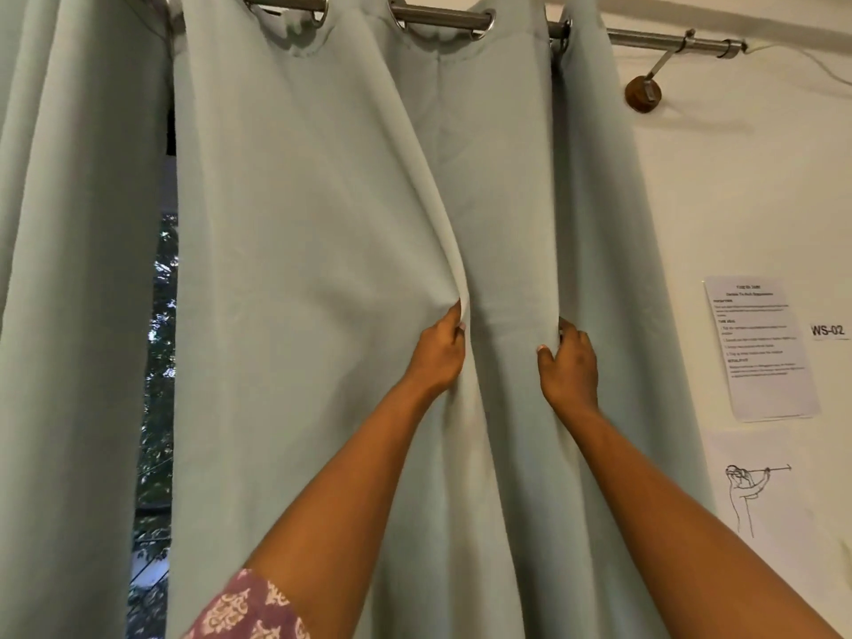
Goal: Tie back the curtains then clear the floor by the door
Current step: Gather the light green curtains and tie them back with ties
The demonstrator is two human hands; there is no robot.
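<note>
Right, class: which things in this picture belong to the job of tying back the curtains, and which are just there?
Part of the job:
right curtain, gripped by both hands
left hand
right hand
left curtain
curtain rod

Just there:
instruction sheet on the wall
WS-02 label
line drawing
rod bracket

Matt pale-green cloth curtain (pixel 322 223); brushed metal rod (pixel 645 39) and eyelets (pixel 442 20); wooden wall mount (pixel 641 96); paper notice (pixel 763 348).

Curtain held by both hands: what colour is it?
Pale grey-green curtain, plain, in the head view.
</note>
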